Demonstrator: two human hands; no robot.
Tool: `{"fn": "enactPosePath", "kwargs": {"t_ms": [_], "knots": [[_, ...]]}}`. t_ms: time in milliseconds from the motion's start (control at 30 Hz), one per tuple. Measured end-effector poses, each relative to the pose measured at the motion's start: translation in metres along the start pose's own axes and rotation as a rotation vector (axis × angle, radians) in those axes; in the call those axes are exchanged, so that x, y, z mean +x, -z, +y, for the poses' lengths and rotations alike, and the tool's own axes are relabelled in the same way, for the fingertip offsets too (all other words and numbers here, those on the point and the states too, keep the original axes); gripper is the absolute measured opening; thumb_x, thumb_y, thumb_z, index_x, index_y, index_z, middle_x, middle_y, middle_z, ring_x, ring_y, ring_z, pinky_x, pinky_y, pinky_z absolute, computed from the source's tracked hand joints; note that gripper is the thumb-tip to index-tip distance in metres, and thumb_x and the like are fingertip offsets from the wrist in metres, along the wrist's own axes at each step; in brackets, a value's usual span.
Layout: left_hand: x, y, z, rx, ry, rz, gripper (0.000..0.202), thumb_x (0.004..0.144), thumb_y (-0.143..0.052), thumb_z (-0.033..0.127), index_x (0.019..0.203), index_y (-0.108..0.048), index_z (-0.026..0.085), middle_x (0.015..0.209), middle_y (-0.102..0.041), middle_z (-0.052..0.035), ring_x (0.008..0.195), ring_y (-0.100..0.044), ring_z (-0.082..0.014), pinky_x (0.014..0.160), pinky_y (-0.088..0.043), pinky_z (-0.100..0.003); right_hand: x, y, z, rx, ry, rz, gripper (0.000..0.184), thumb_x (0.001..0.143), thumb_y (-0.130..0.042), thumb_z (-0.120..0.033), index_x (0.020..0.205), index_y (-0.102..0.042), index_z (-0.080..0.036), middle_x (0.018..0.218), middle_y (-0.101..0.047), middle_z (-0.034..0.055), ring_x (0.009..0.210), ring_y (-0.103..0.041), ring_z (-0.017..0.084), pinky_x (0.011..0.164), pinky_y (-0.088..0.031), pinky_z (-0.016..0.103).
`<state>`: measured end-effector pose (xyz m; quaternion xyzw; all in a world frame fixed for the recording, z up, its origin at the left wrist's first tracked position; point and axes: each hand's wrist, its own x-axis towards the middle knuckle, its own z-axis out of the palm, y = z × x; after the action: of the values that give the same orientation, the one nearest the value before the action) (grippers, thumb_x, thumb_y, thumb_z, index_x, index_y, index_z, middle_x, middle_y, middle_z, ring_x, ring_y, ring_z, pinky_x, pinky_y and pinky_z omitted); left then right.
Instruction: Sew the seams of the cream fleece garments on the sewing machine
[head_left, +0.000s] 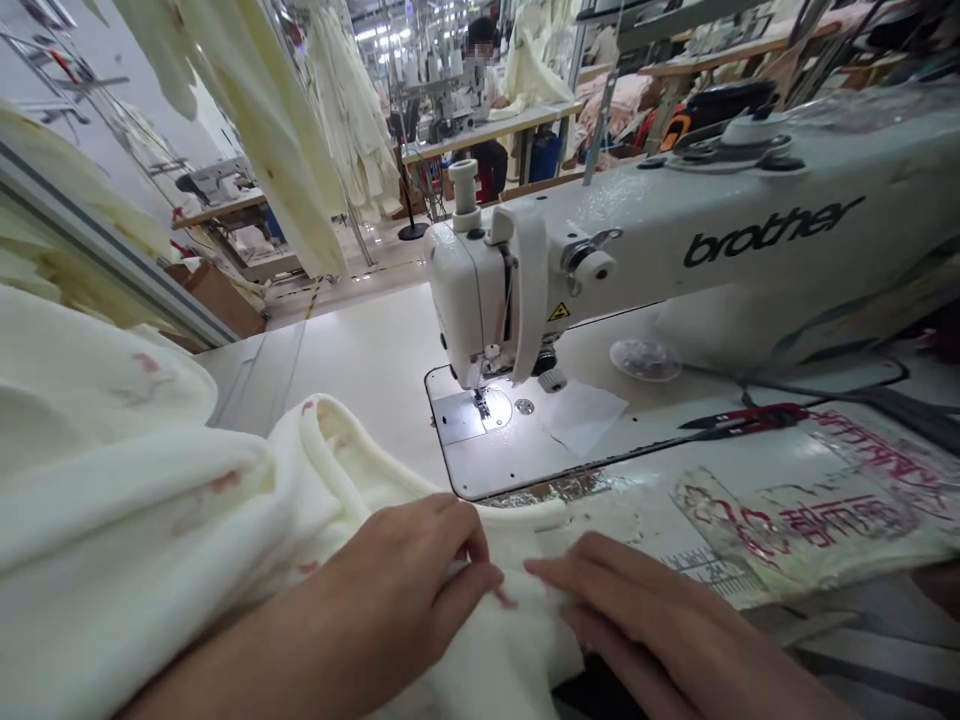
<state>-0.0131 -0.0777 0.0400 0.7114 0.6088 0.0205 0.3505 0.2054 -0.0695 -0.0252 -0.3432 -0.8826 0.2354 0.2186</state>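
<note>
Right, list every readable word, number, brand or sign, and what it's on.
"brother": on the sewing machine.
Yellow warning triangle, wordless: on the sewing machine's head; pictogram too small to make out.
"24", apparently: on the ruler scale; other marks too small to read.
Red characters on the worn sticker: too distorted to read.

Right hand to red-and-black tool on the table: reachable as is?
Probably yes: nothing visible blocks the tabletop between the right hand and the red-and-black tool, though that likely means leaving the pale fabric.
</note>
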Motion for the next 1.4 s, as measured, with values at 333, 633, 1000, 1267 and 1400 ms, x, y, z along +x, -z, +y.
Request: {"fn": "enactPosePath", "kwargs": {"t_ms": [333, 633, 1000, 1267, 1400], "knots": [[0.028, -0.014, -0.014, 0.152, 0.085, 0.092, 0.012, 0.085, -0.055, 0.031, 0.088, -0.054, 0.019, 0.09, -0.06, -0.0021, 0.083, -0.056, -0.0206, 0.075, -0.042, -0.035, 0.074, 0.008, 0.019, 0.1, -0.304, -0.303, 0.012, 0.083, -0.054, -0.012, 0.072, -0.053, -0.018, 0.08, -0.056, 0.0006, 0.077, -0.055, 0.016, 0.067, -0.038, 0.027], [0.039, -0.019, -0.013, 0.204, -0.055, 0.133, 0.01, 0.084, -0.057, 0.02, 0.083, -0.048, 0.015, 0.096, -0.054, -0.0072, 0.094, -0.049, -0.022, 0.085, -0.041, -0.038, 0.086, 0.018, 0.028, 0.177, -0.163, -0.388, 0.011, 0.074, -0.056, -0.008, 0.069, -0.053, -0.018, 0.082, -0.054, 0.0014, 0.081, -0.051, 0.016, 0.07, -0.038, 0.026], [0.035, -0.008, -0.018, -0.055, -0.069, 0.085, 0.023, 0.088, -0.05, 0.038, 0.103, -0.054, 0.021, 0.098, -0.063, -0.0028, 0.094, -0.058, -0.0193, 0.083, -0.041, -0.032, 0.101, 0.038, 0.034, 0.327, -0.254, -0.523, 0.005, 0.071, -0.06, -0.018, 0.068, -0.056, -0.018, 0.07, -0.06, -0.0015, 0.063, -0.053, 0.011, 0.054, -0.037, 0.022], [0.04, -0.01, -0.008, -0.167, 0.042, 0.06, 0.02, 0.083, -0.053, 0.036, 0.082, -0.062, 0.018, 0.078, -0.063, 0.001, 0.072, -0.053, -0.0147, 0.065, -0.037, -0.026, 0.096, 0.04, 0.033, 0.324, -0.302, -0.514, 0.005, 0.069, -0.062, -0.019, 0.067, -0.057, -0.018, 0.064, -0.051, -0.0026, 0.058, -0.045, 0.01, 0.048, -0.031, 0.02], [0.041, -0.014, -0.003, -0.252, 0.095, 0.089, 0.019, 0.079, -0.055, 0.035, 0.079, -0.062, 0.017, 0.076, -0.063, 0.0006, 0.07, -0.053, -0.0149, 0.064, -0.038, -0.026, 0.091, 0.043, 0.036, 0.337, -0.285, -0.487, 0.017, 0.07, -0.065, -0.024, 0.086, -0.06, -0.019, 0.082, -0.058, -0.0002, 0.068, -0.05, 0.011, 0.055, -0.036, 0.02]]}}
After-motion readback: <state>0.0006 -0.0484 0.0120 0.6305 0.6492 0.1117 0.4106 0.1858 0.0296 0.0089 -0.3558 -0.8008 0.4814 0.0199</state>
